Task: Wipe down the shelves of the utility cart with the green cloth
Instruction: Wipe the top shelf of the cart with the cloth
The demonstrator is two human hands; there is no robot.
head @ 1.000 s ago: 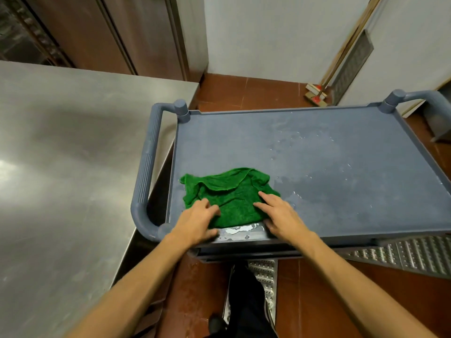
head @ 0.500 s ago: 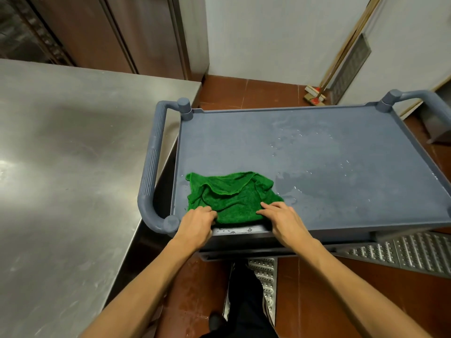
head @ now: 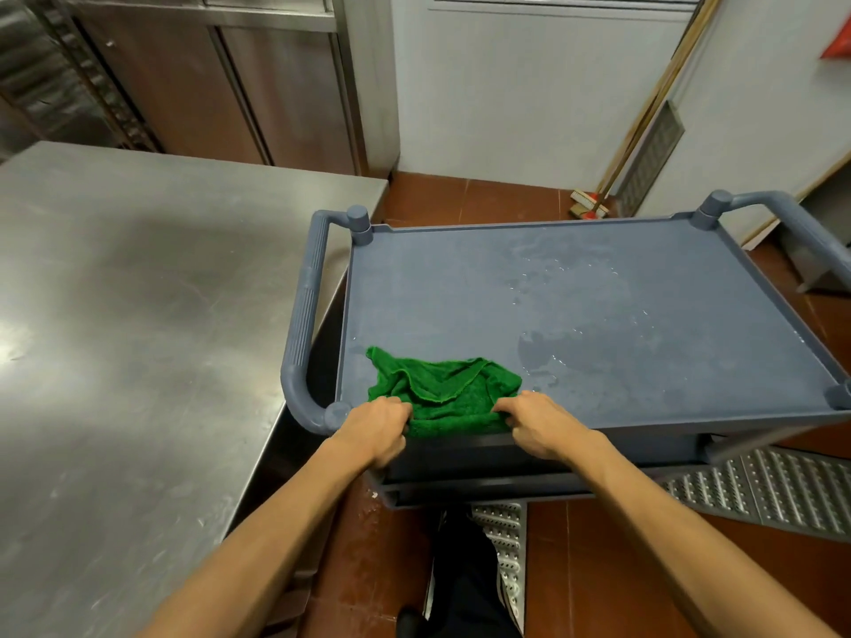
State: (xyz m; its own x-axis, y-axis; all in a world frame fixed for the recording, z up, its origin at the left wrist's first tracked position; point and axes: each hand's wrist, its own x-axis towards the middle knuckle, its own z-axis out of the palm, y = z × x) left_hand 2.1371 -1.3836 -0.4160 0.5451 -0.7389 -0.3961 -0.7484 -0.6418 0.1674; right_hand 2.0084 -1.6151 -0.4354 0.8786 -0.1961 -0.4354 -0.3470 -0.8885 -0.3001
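Observation:
The grey-blue utility cart's top shelf point(head: 598, 287) fills the middle of the head view, with wet patches and droplets toward its centre and right. A crumpled green cloth point(head: 442, 393) lies at the shelf's near-left corner, its near edge hanging over the front rim. My left hand point(head: 373, 430) grips the cloth's near-left edge with curled fingers. My right hand point(head: 539, 423) pinches the near-right edge. Both hands sit at the front rim. A lower shelf shows only as a thin strip under the rim.
A stainless steel table point(head: 138, 338) stands close on the left, almost touching the cart's left handle point(head: 306, 324). The right handle point(head: 783, 218) nears a wall. A broom point(head: 594, 204) leans at the back. Metal floor grating point(head: 760, 490) lies at right, my dark shoe below.
Both hands have pulled the cloth toward me, from flat on the shelf to the front rim. The fingers have curled from pressing flat into gripping its near edge.

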